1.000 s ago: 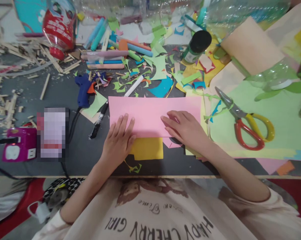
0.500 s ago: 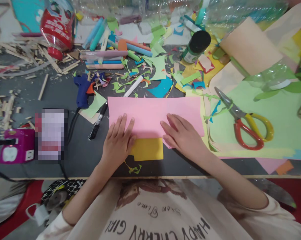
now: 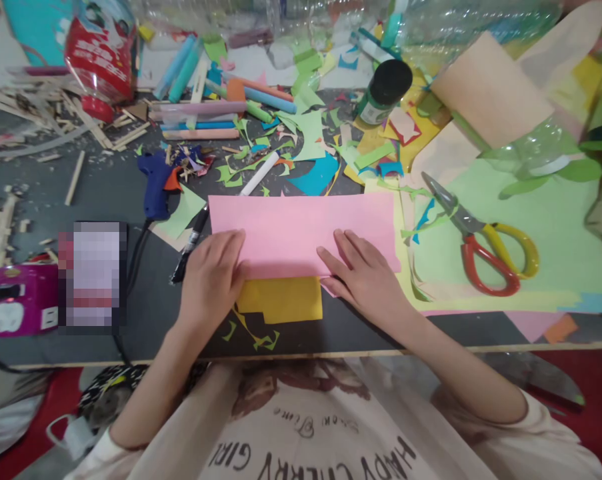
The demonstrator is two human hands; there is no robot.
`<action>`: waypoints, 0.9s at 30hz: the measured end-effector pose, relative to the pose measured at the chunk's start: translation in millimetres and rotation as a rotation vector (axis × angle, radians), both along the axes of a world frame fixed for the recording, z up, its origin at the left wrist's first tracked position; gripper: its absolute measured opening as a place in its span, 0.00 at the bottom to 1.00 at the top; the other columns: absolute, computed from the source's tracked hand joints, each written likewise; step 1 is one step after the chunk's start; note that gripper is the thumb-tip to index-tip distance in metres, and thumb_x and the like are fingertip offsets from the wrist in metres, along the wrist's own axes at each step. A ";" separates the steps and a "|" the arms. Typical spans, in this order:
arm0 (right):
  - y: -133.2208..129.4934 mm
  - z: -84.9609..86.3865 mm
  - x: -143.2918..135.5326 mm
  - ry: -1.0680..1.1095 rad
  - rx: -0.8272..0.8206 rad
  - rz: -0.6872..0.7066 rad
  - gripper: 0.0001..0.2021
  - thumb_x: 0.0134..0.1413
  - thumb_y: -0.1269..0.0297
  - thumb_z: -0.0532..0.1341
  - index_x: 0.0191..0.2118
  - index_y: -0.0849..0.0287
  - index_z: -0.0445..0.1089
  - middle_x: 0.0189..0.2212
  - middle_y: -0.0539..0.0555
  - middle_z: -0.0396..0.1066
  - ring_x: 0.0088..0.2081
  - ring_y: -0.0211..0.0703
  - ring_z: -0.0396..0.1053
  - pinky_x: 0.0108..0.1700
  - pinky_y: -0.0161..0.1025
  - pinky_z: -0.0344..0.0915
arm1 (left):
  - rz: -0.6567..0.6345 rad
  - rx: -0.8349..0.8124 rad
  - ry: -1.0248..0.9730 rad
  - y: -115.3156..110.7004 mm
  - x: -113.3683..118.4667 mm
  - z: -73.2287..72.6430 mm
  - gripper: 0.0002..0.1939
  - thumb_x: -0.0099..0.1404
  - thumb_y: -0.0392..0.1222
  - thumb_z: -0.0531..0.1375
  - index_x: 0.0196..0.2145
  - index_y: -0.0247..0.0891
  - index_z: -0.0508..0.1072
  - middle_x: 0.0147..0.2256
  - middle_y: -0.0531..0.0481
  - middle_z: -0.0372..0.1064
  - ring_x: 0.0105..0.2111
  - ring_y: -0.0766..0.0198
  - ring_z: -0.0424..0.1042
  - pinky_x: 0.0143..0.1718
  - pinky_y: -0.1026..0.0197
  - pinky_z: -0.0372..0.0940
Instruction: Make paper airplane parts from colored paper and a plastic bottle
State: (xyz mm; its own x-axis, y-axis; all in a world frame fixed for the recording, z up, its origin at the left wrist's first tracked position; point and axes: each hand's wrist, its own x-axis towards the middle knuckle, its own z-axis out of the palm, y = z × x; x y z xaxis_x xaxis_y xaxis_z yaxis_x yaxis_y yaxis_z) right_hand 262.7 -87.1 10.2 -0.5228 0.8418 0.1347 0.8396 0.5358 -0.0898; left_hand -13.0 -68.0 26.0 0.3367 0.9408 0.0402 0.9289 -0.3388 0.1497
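Observation:
A pink sheet of paper [image 3: 301, 227] lies wide across the table in front of me, seemingly folded, with a small pink flap at its lower edge beside my right thumb. My left hand [image 3: 211, 270] rests on its left end, fingers close together on the surface and thumb near the lower edge. On the right part, my right hand [image 3: 365, 267] lies with fingers spread and thumb at the lower edge. Both hands are open and press from above. A yellow piece of paper [image 3: 285, 300] sticks out below the pink sheet, partly covered.
Red-and-yellow-handled scissors [image 3: 468, 227] lie on green paper [image 3: 561, 247] at right. A blue glue gun [image 3: 155, 183], black marker [image 3: 188, 250], phone [image 3: 95, 273] and purple box [image 3: 23, 300] are at left. Behind are paper scraps, markers, a black-lidded jar [image 3: 385, 90] and a red-labelled bottle [image 3: 101, 60].
My left hand has moved left along the pink sheet and turned, its fingers now closer together. My right hand stays on the sheet. The whole view has shifted slightly.

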 end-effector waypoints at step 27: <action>-1.9 -3.2 -1.1 0.039 -0.075 -0.028 0.23 0.67 0.54 0.48 0.61 0.57 0.62 0.63 0.66 0.61 0.66 0.57 0.55 0.62 0.58 0.59 | 0.380 -0.322 -0.493 44.7 -21.8 44.2 0.03 0.57 0.38 0.59 0.30 0.38 0.72 0.27 0.56 0.67 0.28 0.69 0.61 0.34 0.66 0.58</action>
State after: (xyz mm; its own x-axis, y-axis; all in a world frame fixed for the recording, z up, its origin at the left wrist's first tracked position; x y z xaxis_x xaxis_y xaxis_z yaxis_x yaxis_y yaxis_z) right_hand 261.6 -89.0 7.0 -0.4948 0.8642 0.0908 0.8490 0.5031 -0.1616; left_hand -34.8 -23.2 70.3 -0.0041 0.9804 -0.1970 0.7722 0.1283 0.6223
